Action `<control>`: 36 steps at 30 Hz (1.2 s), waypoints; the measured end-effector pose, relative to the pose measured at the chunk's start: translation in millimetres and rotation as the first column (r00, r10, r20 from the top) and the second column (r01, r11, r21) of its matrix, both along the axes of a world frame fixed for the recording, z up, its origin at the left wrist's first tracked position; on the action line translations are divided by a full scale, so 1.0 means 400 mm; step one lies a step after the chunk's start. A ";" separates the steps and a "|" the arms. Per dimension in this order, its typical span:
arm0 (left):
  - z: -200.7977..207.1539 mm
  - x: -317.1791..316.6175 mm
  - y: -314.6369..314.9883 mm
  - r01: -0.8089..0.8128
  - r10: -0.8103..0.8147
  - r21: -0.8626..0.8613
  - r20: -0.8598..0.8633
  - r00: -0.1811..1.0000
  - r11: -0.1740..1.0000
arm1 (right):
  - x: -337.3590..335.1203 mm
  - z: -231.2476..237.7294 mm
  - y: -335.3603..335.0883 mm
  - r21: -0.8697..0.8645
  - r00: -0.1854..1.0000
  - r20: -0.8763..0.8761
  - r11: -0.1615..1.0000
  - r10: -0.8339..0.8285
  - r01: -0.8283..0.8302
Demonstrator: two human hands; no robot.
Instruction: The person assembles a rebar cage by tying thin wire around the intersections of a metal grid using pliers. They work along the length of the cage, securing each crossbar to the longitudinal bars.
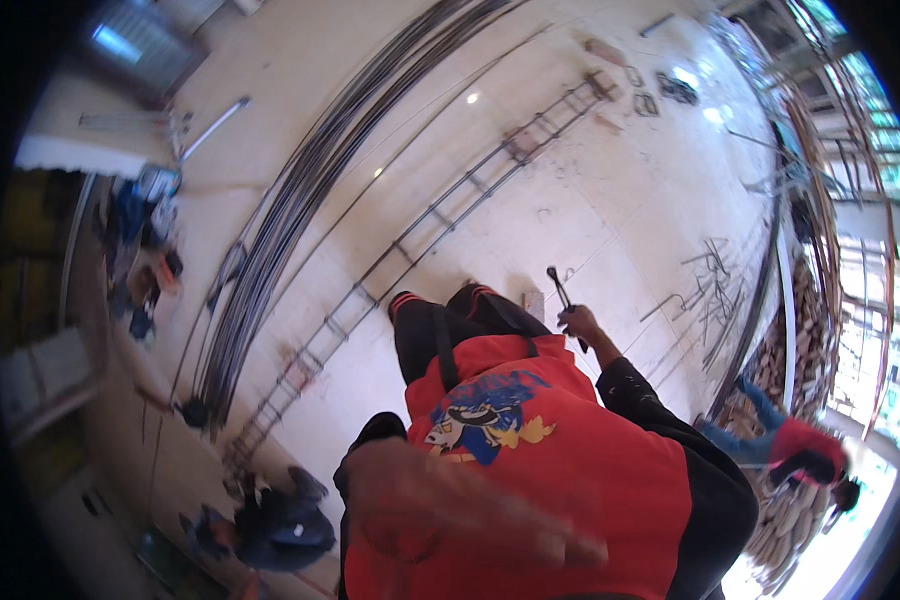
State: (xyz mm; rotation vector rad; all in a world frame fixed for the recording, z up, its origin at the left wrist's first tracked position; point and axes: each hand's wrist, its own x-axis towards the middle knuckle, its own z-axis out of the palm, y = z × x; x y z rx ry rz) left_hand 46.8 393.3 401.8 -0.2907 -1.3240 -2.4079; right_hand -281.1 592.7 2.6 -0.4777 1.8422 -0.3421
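Observation:
My right hand (582,322) is closed round a dark, slim tool with two handles that looks like a pair of pincers (559,285). It holds the tool out over the pale floor, to the right of my legs. Smeared by motion, my left hand (470,505) crosses in front of my red top, and its fingers are too blurred to read. In front of my feet, a long ladder-like cage of steel bars (406,252) runs diagonally, apparently propped on several blocks.
A bundle of long steel rods (315,165) lies beyond the cage. Bent bars (710,290) are scattered at right, and a brick (533,303) stands near my feet. One person (805,450) is at far right by a stacked pile (788,345); another person (282,530) is at lower left.

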 end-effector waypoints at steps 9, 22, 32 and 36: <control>0.099 -0.075 -0.067 0.345 -0.288 0.023 -0.503 0.815 0.938 | -0.053 -0.183 0.360 -0.068 0.930 -0.068 0.928 0.362 -0.366; -0.224 -0.067 -0.531 -0.538 0.599 0.477 0.029 0.800 0.695 | -0.083 -0.150 -0.361 0.149 0.999 -0.001 0.988 -0.043 0.043; -0.465 -0.258 -1.283 -0.430 0.464 -0.350 0.864 0.195 0.832 | -0.100 -0.062 -1.103 -0.136 0.934 -0.345 0.989 -0.097 0.052; -0.497 -0.432 -1.417 0.163 0.168 -0.210 0.956 0.241 0.964 | -0.043 0.219 -1.354 -0.343 0.902 -0.246 0.902 -0.355 0.262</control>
